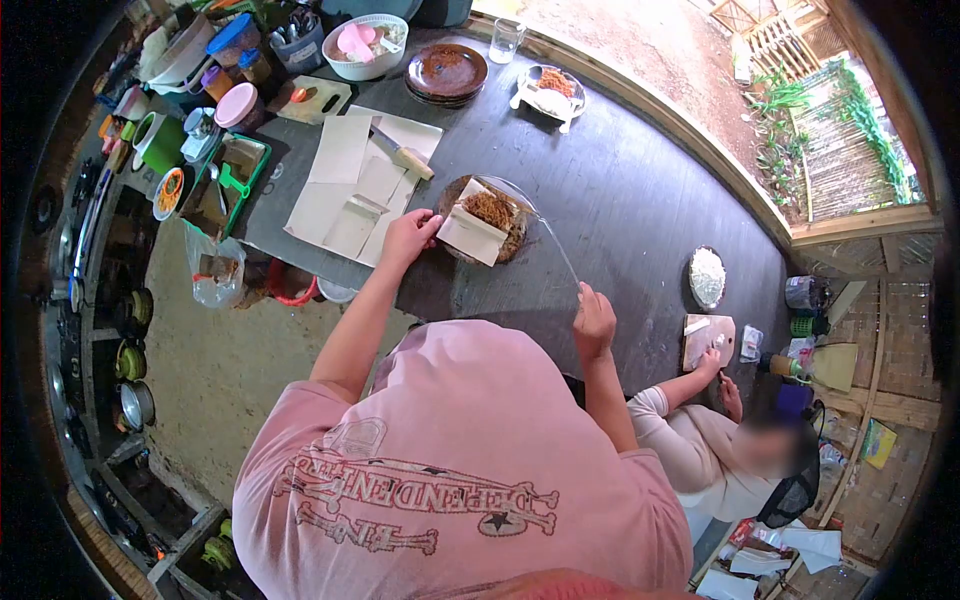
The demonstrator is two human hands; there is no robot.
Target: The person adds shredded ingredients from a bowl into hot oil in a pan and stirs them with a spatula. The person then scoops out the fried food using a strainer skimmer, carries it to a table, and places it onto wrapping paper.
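Note:
Brown shredded filling (pixel 489 208) lies on a pale wrapper sheet (pixel 470 234), which rests on a round brown plate (pixel 512 243) in the head view. My left hand (pixel 412 236) is at the plate's left side, its fingers closed near the rim and the wrapper; whether they grip either is unclear. My right hand (pixel 594 318) is closed round the end of a long thin metal utensil (pixel 560 250), whose far end reaches the plate's right edge. Left of the plate, stacked wrapper sheets (pixel 345 190) lie with a wooden-handled knife (pixel 403 153) on them.
Brown plates (pixel 447 72), a glass (pixel 507 40) and a plate of food (pixel 550 95) stand at the back. Another person (pixel 700 450) on the right works at a cutting board (pixel 700 345) near a white-filled bowl (pixel 707 277). A green tray (pixel 262 170) is at left.

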